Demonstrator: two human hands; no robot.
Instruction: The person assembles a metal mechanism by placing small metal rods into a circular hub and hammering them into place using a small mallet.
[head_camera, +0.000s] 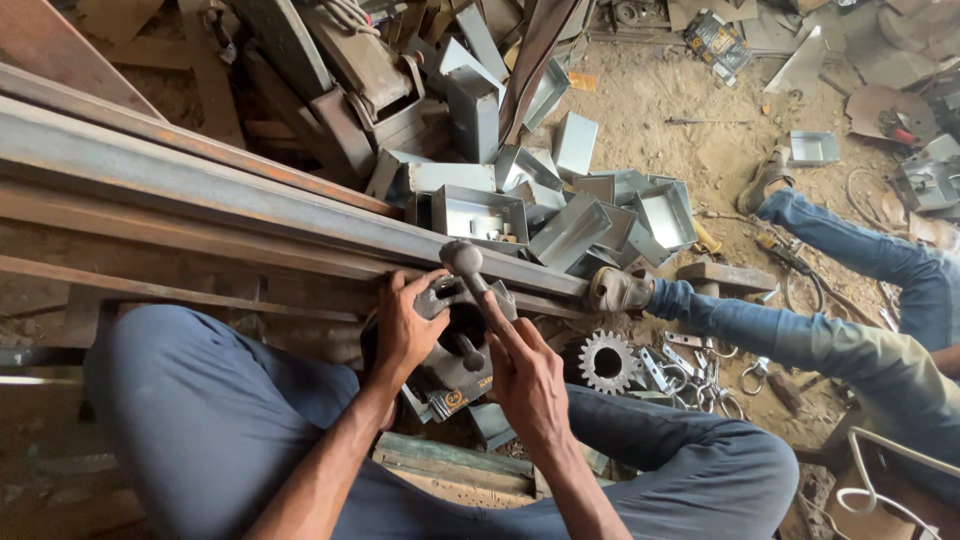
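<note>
Surroundings: I see long steel bars (200, 190) crossing ahead of the hands; a second person's legs (800, 330) lie to the right, a sprocket (607, 361) just beside my right hand.
Containers: a heap of open sheet-metal boxes (560, 210) behind the bars; contents not discernible.
Workpiece: dark metal part (455, 340), between my knees.
Left hand (405, 330): fingers curled around the part's left edge.
Right hand (525, 375): closed on the hammer (470, 275) handle, head above the part.

The dark metal clamp-like part (455, 335) is mostly hidden behind the left hand (405, 330) and right hand (525, 375). The seated co-worker in blue jeans (850, 300) is cut off by the right edge.
</note>
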